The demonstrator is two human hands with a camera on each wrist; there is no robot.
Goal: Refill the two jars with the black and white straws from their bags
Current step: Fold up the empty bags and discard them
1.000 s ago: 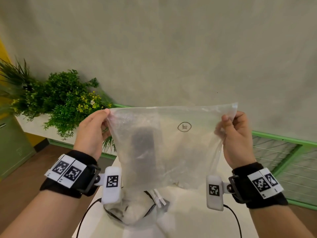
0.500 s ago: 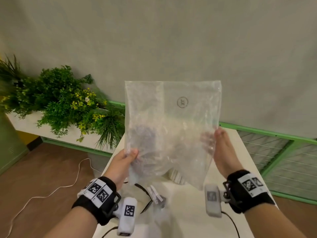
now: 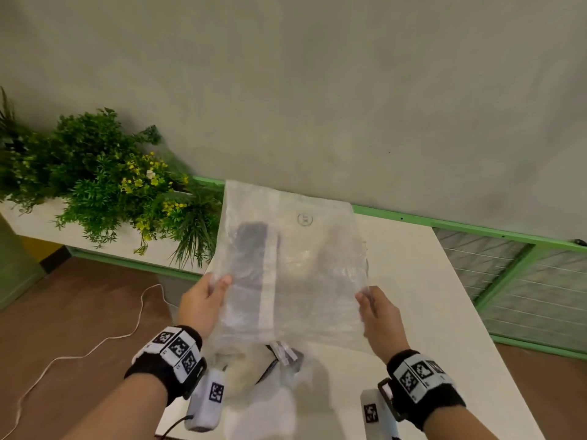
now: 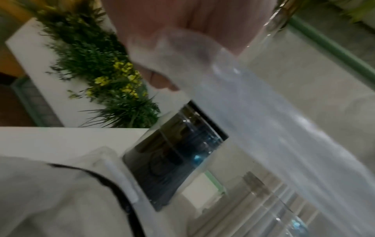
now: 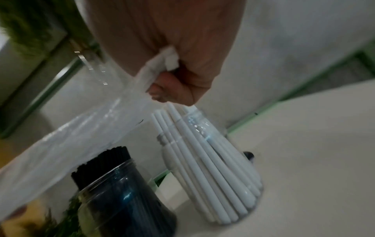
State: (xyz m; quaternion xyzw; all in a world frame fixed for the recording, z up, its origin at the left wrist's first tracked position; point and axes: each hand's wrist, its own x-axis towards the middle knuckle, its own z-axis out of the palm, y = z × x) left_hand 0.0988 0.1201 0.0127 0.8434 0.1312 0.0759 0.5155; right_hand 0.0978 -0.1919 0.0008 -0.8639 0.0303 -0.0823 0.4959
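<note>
Clear plastic bag (image 3: 292, 268) held flat above the white table (image 3: 422, 312), stretched between two hands; left hand (image 3: 200, 304) pinching the bag's left edge, thumb on top and fingers curled beneath; right hand (image 3: 378, 315) gripping the right edge, fingers closed on a bunched bit of film, plainest from the right wrist (image 5: 168, 59); nothing visible inside the bag. Below it on the table, two glass jars standing side by side and just apart; jar of black straws (image 5: 123, 197) packed full, the straw ends rising past its rim; jar of white straws (image 5: 211, 174) beside it, straws fanned and leaning, tips clear of the neck; both dimly seen through the film from the head, the black one to the left. Second crumpled bag (image 3: 251, 373) lying on the table near the wrists. Green plants (image 3: 104, 185) along a white ledge at left; white cable (image 3: 79, 354) trailing over the brown floor.
</note>
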